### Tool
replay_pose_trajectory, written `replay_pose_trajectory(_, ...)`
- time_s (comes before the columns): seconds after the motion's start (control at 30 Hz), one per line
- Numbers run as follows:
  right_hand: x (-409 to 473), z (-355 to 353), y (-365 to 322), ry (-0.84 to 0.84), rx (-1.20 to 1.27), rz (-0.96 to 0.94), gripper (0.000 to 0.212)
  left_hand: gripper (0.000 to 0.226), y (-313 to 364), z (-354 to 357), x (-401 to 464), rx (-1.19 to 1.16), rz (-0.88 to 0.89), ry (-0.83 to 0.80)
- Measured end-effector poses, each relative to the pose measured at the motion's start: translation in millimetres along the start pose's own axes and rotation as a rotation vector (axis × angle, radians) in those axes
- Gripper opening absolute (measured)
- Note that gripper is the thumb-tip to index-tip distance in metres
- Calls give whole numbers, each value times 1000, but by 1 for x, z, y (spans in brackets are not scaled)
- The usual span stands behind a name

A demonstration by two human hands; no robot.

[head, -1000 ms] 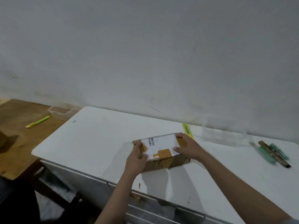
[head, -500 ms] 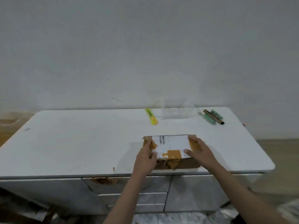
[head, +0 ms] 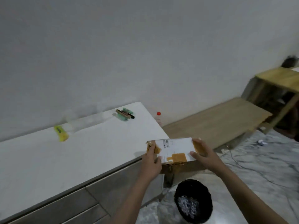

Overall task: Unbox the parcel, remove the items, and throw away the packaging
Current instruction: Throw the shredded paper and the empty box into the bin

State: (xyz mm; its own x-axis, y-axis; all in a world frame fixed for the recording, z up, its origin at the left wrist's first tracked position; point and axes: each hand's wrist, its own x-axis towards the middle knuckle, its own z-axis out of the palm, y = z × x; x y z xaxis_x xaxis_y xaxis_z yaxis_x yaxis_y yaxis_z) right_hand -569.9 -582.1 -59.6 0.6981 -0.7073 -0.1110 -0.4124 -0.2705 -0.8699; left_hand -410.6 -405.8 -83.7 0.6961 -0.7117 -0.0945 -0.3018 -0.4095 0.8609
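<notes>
The cardboard parcel [head: 175,153] is held past the white cabinet's [head: 80,152] corner, above a black bin [head: 193,200]. Brown tape, torn and wrinkled, crosses its white barcode label. The left hand [head: 151,164] and right hand [head: 204,156] grip opposite ends, fingers curled; the flaps seem closed.

— What's under the box [head: 176,152]?

— Open air past the surface [head: 97,152] corner, then the black bin [head: 193,202] on the floor, its mouth facing up and nothing over it.

— And to the left?

— A broad bare stretch of surface. The yellow cutter [head: 61,133] lies near the wall, the green markers [head: 125,114] further right, both well apart from the box.

— To the right?

— Floor, with a cable [head: 242,165] trailing across it, then a low wooden board [head: 215,122] and a wooden table [head: 278,84] beyond. A red-capped bottle [head: 158,118] stands behind the surface's end.
</notes>
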Motion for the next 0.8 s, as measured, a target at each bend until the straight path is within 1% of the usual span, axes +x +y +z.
replay_pose_trajectory(0.1,-20,-62,42,95,9,47,47,60,29,70,11,1,29,-112)
replay_pose_trajectory(0.2,-37,-106,78,171,48,99,47,61,49,124,16,25,56,-210)
replay_pose_trajectory(0.27,-47,-126,98,205,67,128,50,61,51,154,18,49,71,-269)
replay_pose_trajectory(0.37,-57,-142,125,239,52,175,52,64,36,191,29,100,61,-327)
replay_pose_trajectory(0.47,-60,-137,152,265,36,258,57,63,27,213,35,201,15,-401)
replay_pose_trajectory(0.57,-58,-119,179,290,25,348,62,58,13,233,45,301,19,-466)
replay_pose_trajectory(0.63,-55,-104,194,292,30,408,65,59,-3,248,55,333,6,-497)
replay_pose_trajectory(0.73,-46,-81,214,333,29,479,66,67,-25,268,70,377,-70,-531)
replay_pose_trajectory(0.8,-35,-66,228,373,4,534,65,81,-41,283,83,351,-176,-571)
